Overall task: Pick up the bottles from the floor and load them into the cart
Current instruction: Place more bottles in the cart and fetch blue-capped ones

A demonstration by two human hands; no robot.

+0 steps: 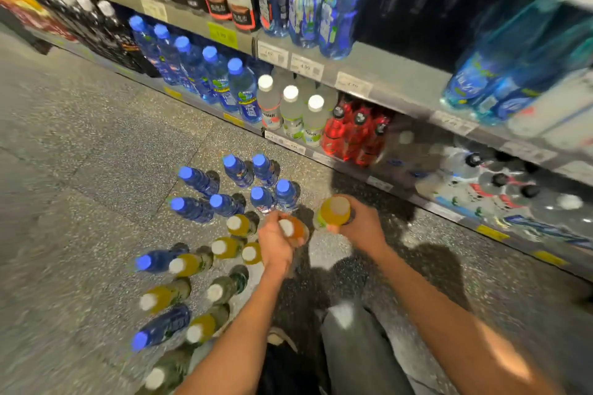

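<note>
Each hand takes one bottle so two go per trip: the left hand grips an orange bottle, the right hand a yellow bottle, above the floor, where blue and yellow bottles stand left; no cart in view.

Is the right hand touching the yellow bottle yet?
Touching. Head view shows the right hand with fingers wrapped round the yellow bottle, lifted above the floor.
</note>
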